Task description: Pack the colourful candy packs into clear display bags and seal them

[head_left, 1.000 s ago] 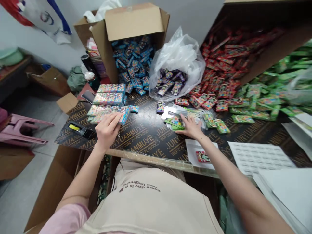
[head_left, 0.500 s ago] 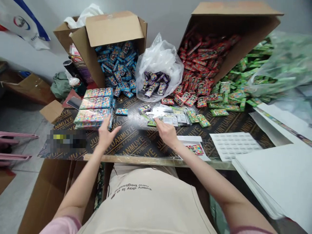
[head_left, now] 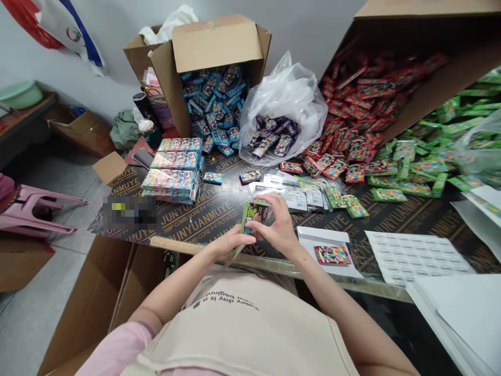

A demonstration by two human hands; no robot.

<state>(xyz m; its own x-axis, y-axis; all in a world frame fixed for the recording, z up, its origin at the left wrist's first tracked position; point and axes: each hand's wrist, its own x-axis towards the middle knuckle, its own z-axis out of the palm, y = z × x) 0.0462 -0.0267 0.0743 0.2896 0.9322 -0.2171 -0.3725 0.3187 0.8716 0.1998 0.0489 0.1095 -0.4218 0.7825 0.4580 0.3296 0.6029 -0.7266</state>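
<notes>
Near the table's front edge, my left hand and my right hand both grip a small green-edged packet with a dark printed face. My left fingers and thumb hold its lower left side, while my right fingers curl over its top and right side. Just beyond the hands lie flat clear sleeves with white labels. A single purple packet and a single blue packet sit apart behind them. To the left stand stacks of film-wrapped, colourful packets.
Along the back are a carton of blue packets, a clear bag of purple ones, and heaps of red and green packets. A sticker sheet and a white envelope-like sheet with a red packet lie right.
My left hand, open near the wrapped stacks before, has moved right; my right hand has come back from the sleeves. Both now hold the green-edged packet close to me. The view has shifted.
</notes>
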